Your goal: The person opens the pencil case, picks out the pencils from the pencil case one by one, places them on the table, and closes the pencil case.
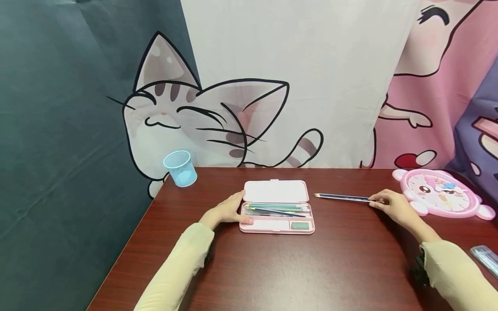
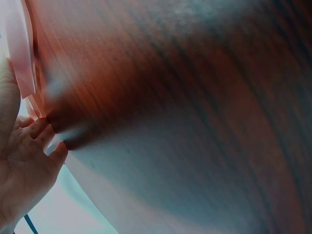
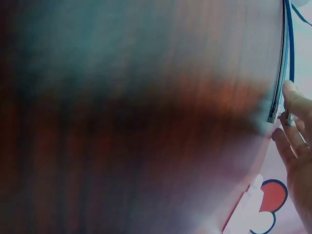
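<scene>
An opened pink pencil case [image 1: 266, 230] lies on the table with its lid [image 1: 276, 191] tipped back. Inside are several pencils [image 1: 272, 207] and a green eraser [image 1: 300, 226]. My left hand [image 1: 227, 210] holds the case at its left end, thumb over the front tray and fingers by the lid side. To the right, my right hand [image 1: 393, 205] pinches a dark blue pencil [image 3: 291, 48] near its metal-ferruled end, its sharpened tip toward the case. Another dark pencil [image 3: 279, 83] lies right alongside it, close to the tabletop.
A light blue mesh pen cup [image 1: 180, 168] stands at the table's back left corner. At the right lies a pink animal-faced clock [image 1: 439, 194], close beyond the right hand. A grey transparent-topped box [image 1: 485, 258] sits at the right edge. A cartoon-cat curtain [image 1: 330, 86] hangs behind.
</scene>
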### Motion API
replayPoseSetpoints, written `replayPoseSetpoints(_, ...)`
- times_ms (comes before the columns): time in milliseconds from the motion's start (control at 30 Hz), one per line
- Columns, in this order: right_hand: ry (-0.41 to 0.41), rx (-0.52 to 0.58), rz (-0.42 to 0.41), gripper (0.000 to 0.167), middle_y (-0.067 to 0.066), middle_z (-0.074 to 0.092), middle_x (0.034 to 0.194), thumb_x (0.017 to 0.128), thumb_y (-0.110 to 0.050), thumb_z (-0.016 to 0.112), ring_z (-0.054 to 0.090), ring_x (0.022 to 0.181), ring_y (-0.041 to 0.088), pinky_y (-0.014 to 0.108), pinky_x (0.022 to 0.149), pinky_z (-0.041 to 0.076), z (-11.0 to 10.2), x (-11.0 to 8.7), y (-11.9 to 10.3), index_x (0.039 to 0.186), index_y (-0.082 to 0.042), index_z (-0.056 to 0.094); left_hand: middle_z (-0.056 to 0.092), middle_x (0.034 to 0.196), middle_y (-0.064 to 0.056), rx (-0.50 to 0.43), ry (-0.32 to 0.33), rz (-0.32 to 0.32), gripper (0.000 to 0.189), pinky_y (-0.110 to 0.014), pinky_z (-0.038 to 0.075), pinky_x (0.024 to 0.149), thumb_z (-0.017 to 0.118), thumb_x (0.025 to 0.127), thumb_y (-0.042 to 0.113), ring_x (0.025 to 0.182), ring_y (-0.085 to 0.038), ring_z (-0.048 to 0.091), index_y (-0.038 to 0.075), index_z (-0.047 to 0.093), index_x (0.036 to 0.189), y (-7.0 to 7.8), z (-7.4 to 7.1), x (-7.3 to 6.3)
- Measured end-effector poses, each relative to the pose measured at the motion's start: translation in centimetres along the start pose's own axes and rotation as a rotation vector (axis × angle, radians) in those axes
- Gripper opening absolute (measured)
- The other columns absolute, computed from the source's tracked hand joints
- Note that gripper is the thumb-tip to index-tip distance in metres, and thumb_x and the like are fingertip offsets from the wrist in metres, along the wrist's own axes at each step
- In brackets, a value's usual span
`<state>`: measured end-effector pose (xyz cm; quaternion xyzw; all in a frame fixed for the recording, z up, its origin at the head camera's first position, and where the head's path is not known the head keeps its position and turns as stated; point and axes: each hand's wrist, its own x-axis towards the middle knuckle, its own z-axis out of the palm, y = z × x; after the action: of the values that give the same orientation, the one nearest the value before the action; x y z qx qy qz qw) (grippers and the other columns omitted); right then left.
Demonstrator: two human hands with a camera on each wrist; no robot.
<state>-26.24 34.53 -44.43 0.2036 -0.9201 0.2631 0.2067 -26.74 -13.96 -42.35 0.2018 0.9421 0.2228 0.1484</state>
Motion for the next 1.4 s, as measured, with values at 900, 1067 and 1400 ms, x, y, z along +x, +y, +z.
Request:
replayPoseSetpoints(900,0.003,-0.026,0.069,0.020,0.013,0.063,0.078,0.069,-0.005,0.076,0.050,0.068,0.009,0.018,0.059,0.037,1.4,0.9,-1.6,0.087,0.001,0.068,0.020,0.151,-0.017,-0.015,-0.004,-0.011,0.106,-0.042,0.021,0.113,0.075,0.072,0.043,0.140,-0.029,0.020,-0.002,0.012,0.145,-0.1,0.0,0.1)
replayPoseSetpoints(1067,-0.045,0.081,0.097,0.025,0.014,0.067,0.086,0.073,-0.011,0.075,0.057,0.077,0.004,0.010,0.068,0.041,3.3,1.6,-4.4,0.094,0.001,0.067,0.019,0.151,-0.018,-0.028,-0.012,-0.017,0.106,-0.042,0.020,0.113,0.075,0.072,0.041,0.140,-0.030,0.019,-0.002,0.011,0.145,-0.1,-0.2,-0.1)
replayPoseSetpoints(1400,-0.264,0.258,0.075,0.020,0.001,0.067,0.090,0.079,-0.022,0.071,0.060,0.085,0.009,0.025,0.076,0.049,6.9,3.0,-11.1,0.095,-0.010,0.067,0.019,0.151,-0.018,-0.015,-0.004,0.002,0.106,-0.042,0.021,0.113,0.074,0.072,0.042,0.140,-0.030,0.019,-0.003,0.011,0.145,-0.2,0.1,0.1)
